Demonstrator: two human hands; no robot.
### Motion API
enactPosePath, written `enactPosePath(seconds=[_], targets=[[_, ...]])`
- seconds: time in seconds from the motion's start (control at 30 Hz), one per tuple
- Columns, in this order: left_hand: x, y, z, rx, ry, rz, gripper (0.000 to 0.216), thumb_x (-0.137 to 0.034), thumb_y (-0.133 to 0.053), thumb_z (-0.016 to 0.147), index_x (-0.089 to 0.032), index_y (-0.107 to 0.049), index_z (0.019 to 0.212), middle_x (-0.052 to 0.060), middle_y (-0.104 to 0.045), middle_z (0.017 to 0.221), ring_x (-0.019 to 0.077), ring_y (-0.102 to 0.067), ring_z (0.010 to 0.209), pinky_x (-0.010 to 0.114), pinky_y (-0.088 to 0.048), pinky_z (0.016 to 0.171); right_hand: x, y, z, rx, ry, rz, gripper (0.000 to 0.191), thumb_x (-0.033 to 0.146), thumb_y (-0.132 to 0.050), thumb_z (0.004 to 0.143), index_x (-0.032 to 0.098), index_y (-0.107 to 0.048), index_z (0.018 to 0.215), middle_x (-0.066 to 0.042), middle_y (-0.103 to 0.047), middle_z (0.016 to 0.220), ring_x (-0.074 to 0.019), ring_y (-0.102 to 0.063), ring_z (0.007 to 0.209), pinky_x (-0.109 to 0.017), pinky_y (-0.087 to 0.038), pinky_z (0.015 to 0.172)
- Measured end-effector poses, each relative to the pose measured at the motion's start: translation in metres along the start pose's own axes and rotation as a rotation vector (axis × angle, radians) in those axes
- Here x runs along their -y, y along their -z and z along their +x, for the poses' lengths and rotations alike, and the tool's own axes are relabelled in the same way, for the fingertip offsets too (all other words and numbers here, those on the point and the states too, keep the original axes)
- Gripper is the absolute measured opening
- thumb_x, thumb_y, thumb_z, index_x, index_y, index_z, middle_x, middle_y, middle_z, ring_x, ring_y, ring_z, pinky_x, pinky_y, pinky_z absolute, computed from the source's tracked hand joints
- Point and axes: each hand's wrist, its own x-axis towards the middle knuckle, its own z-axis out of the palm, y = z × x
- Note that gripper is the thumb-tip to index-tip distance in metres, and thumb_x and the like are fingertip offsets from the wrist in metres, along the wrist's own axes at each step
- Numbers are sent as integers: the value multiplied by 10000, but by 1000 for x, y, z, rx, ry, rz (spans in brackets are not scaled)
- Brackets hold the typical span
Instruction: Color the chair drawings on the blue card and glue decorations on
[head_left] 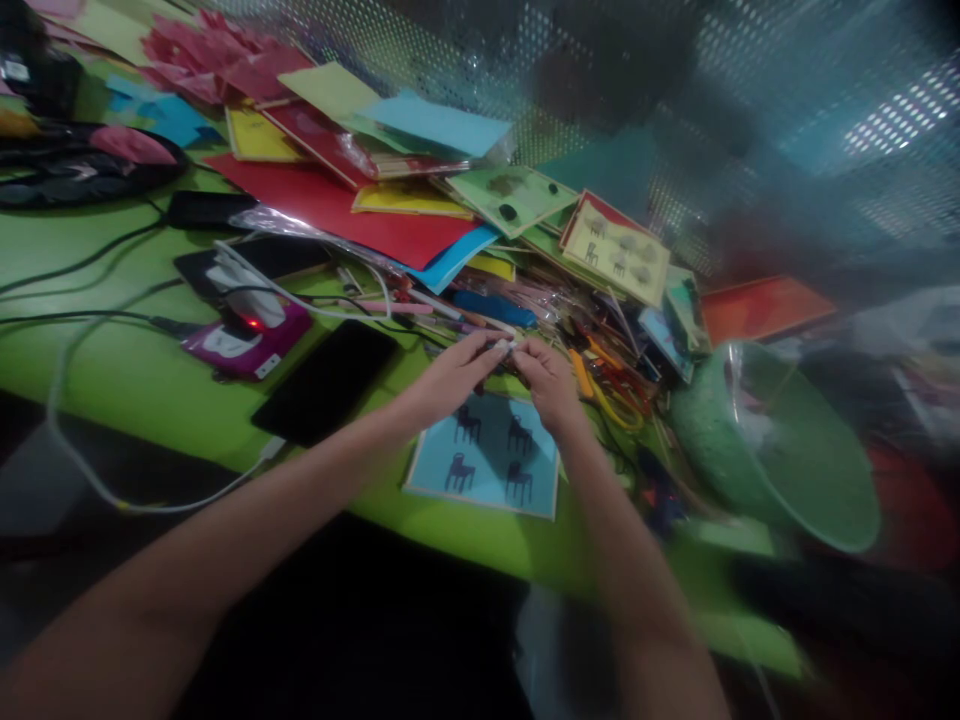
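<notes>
My left hand [469, 362] and my right hand [546, 375] meet above the far edge of a blue card [491, 450] printed with several dark chair pictures. Both hands have their fingers closed together around something small and whitish [507, 346], which is too blurred to name. The card lies flat on the green table [360, 495], partly in shadow under my wrists. Just beyond my fingertips is a heap of pens and sticks [450, 315]. Beside my right hand lie scissors with yellow-orange handles [600, 385].
A black phone [330, 380] on a white cable and a purple power strip [251, 335] with a lit red light lie to the left. Coloured papers and cards [337, 190] are piled at the back. A green basin [795, 470] stands tilted at the right.
</notes>
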Motion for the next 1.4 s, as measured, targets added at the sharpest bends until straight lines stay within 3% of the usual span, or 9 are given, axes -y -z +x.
enactPosePath(seconds=[0.13, 0.3, 0.47, 0.6, 0.73, 0.9, 1.0, 1.2, 1.4], targets=[[0, -3, 0, -47, 40, -97, 216, -382, -572, 996, -182, -619, 1062, -10, -556, 822, 111, -478, 643, 248, -422, 570, 1, -3, -3, -13, -6, -70, 212, 372, -492, 893, 241, -471, 727, 50, -415, 651, -141, -393, 617, -281, -330, 632], [-1, -4, -1, -71, 75, -184, 156, -334, -547, 1009, -188, -599, 996, -31, -515, 741, 104, -465, 611, 243, -412, 553, 6, -4, -10, -48, 140, -534, 290, 468, -463, 1009, 236, -526, 846, -20, -598, 824, -183, -505, 751, -304, -333, 691], [1, -3, 1, -68, 44, -106, 163, -327, -522, 1012, -186, -596, 979, -26, -522, 738, 110, -476, 610, 258, -415, 564, 5, -4, -11, -49, 216, -767, 282, 412, -411, 1053, 220, -569, 921, -74, -650, 911, -216, -543, 806, -319, -339, 698], [7, -1, 2, -64, -27, 20, 188, -351, -489, 1022, -195, -584, 980, -33, -497, 722, 120, -471, 610, 270, -410, 581, 4, -7, -11, -77, 268, -875, 265, 325, -397, 1039, 226, -567, 861, -81, -646, 884, -218, -527, 785, -324, -331, 687], [8, 2, 1, -37, -60, 113, 211, -360, -467, 1026, -210, -568, 918, -36, -499, 695, 126, -459, 618, 276, -383, 606, 6, -8, -11, -94, 250, -795, 211, 266, -434, 967, 233, -514, 775, -64, -616, 823, -207, -511, 758, -328, -338, 692], [5, 3, 1, -27, -64, 83, 231, -343, -448, 1014, -213, -544, 849, -37, -469, 657, 136, -442, 617, 280, -367, 594, 10, -2, -7, -68, 87, -307, 186, 312, -466, 894, 236, -493, 727, 20, -503, 682, -160, -470, 664, -294, -352, 658], [3, 2, 2, -10, -21, 31, 235, -311, -444, 998, -215, -500, 790, -40, -436, 635, 126, -419, 569, 271, -363, 547, 13, 1, -5, -78, 53, -157, 204, 333, -478, 884, 227, -535, 720, 36, -487, 665, -146, -453, 654, -280, -369, 662], [-2, 2, 2, -23, 32, -15, 189, -348, -499, 975, -194, -594, 920, -41, -452, 646, 124, -435, 569, 248, -368, 517, 12, 1, -6, -167, 97, -312, 218, 347, -502, 941, 228, -557, 767, 16, -565, 715, -165, -514, 709, -286, -384, 688], [6, 3, 2, -40, -71, 205, 219, -369, -460, 997, -198, -596, 995, -12, -541, 756, 140, -490, 649, 273, -402, 604, 10, 1, -10, -126, 200, -617, 204, 358, -498, 1005, 222, -598, 889, -57, -677, 897, -205, -580, 824, -313, -392, 740]])
